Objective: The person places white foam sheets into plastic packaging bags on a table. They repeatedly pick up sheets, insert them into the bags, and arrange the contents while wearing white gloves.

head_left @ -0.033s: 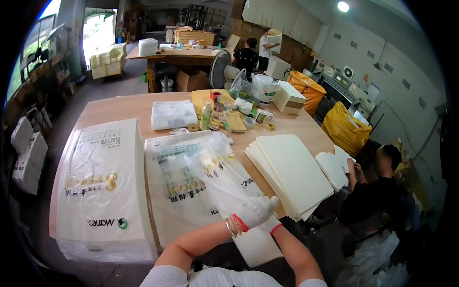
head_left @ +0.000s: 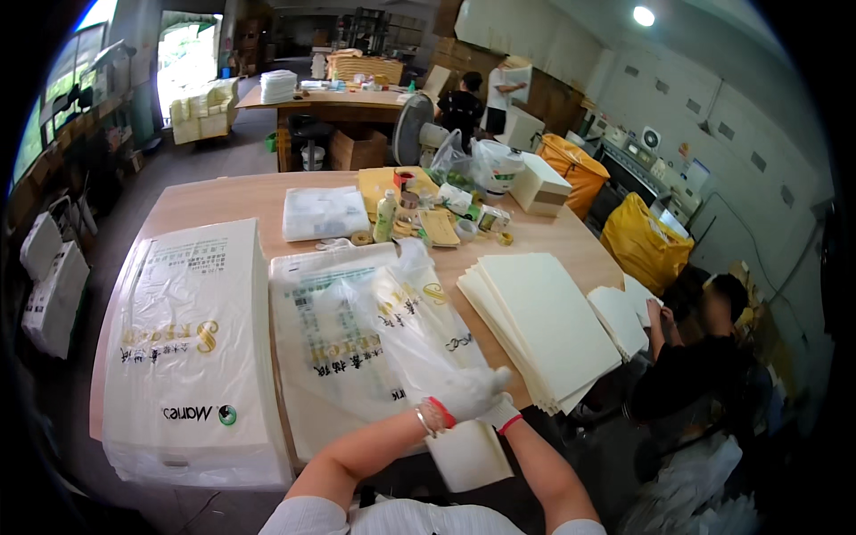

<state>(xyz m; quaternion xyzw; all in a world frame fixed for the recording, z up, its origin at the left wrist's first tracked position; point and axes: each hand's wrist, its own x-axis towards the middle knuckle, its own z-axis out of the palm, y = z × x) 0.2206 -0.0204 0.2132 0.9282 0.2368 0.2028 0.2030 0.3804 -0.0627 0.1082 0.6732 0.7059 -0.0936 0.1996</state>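
Note:
Both my hands wear white gloves with red cuffs and meet at the table's near edge. My left hand (head_left: 474, 394) is closed over the near end of a clear printed plastic bag (head_left: 415, 325), which stretches away over the table. Partly hidden beneath it, my right hand (head_left: 501, 414) grips beside a stack of white paper (head_left: 470, 456); its fingertips are covered. The stack's near end juts out below my wrists, past the table edge. Under the bag lies a flat pile of printed plastic bags (head_left: 312, 392).
A tall plastic-wrapped pile (head_left: 183, 357) stands at the left. White sheets (head_left: 544, 321) are stacked at the right, near a seated person (head_left: 687, 357) handling smaller sheets. Bottles, tape rolls and bags crowd the far side around a green bottle (head_left: 384, 217). A fan (head_left: 412, 138) stands beyond.
The paper's near end has shifted slightly left and up. My right hand shows more below the left one. The plastic bag's far end has spread and puffed up.

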